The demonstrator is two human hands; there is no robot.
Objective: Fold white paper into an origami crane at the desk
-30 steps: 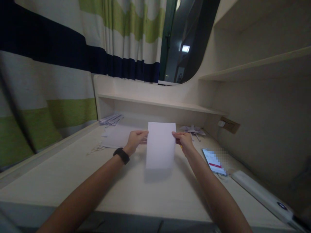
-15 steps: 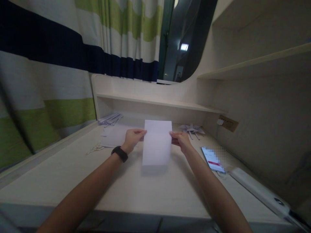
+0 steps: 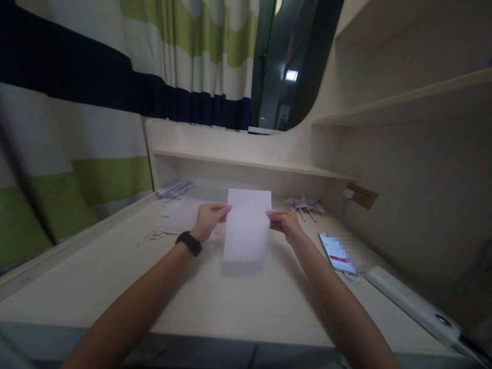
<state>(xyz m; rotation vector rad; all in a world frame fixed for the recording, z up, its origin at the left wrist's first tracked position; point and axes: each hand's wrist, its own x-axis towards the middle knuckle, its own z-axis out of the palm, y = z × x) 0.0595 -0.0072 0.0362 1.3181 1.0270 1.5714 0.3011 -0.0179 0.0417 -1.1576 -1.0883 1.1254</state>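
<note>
A white sheet of paper (image 3: 248,230) is held up in front of me, its lower edge a little above the desk with a shadow beneath. My left hand (image 3: 209,219) pinches its left edge between thumb and fingers, and a dark band circles that wrist. On the opposite edge, my right hand (image 3: 285,221) grips the sheet the same way. Behind my left hand lie more white sheets (image 3: 182,212) flat on the desk. Past my right hand are folded paper pinwheels (image 3: 303,204) on paper sticks.
Rolled or folded paper strips (image 3: 175,189) lie at the desk's back left corner, with small string-like pieces (image 3: 151,236) nearer. A lit phone (image 3: 337,253) and a long white bar-shaped object (image 3: 411,302) occupy the right side. A shelf (image 3: 246,161) runs along the back.
The paper has tilted slightly and shifted a touch to the left. Both hands keep their hold on its edges, almost unmoved.
</note>
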